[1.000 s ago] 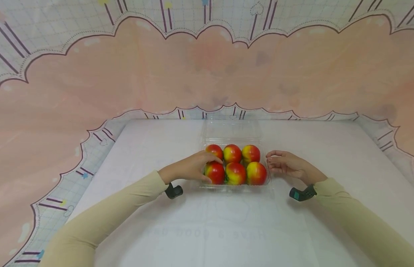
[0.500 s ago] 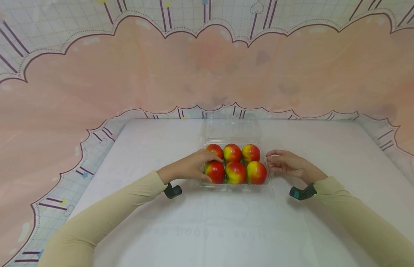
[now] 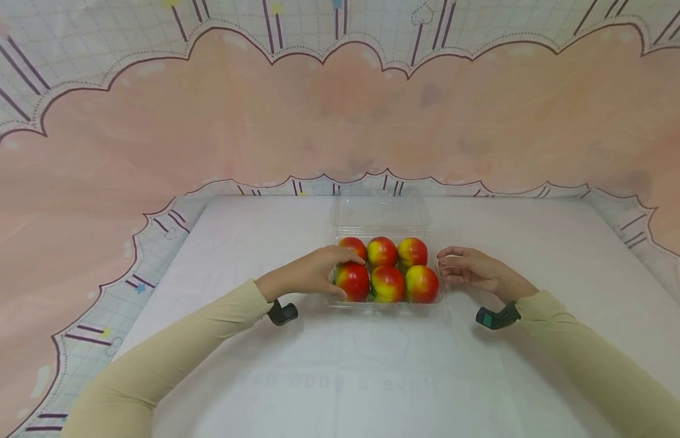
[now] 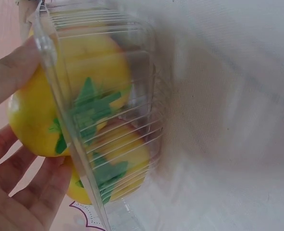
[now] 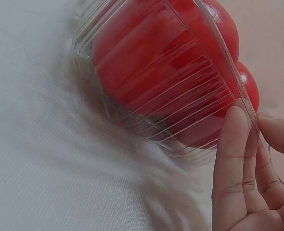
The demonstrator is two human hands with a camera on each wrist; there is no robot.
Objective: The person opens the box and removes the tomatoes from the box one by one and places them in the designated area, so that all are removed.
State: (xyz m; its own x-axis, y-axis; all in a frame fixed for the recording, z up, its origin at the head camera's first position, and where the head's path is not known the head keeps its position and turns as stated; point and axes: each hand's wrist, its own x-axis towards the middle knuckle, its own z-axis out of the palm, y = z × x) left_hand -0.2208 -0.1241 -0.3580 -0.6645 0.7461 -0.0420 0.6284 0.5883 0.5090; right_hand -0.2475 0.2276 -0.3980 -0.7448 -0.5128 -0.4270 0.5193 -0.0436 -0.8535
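A clear plastic clamshell container (image 3: 394, 306) holds several red-and-yellow fruits with green leaves, set in two rows. My left hand (image 3: 315, 272) grips the front-left fruit (image 3: 355, 283), thumb at its near side and fingers at its far side. In the left wrist view, that fruit (image 4: 31, 115) rises above the container's rim, its leaves pressed inside the clear wall. At the container's right side, my right hand (image 3: 471, 271) pinches the rim (image 5: 245, 91) between thumb and fingers. Red fruit (image 5: 151, 62) shows through the ribbed wall there.
The container's clear lid (image 3: 380, 213) stands open behind the fruits, toward the table's back edge. A white cover with faint lettering lies over the table (image 3: 340, 365). A patterned peach-coloured curtain (image 3: 340, 115) hangs behind and around it.
My left wrist has shifted very slightly to the left, with the fingers still around the same fruit. The right hand and the container have not visibly moved.
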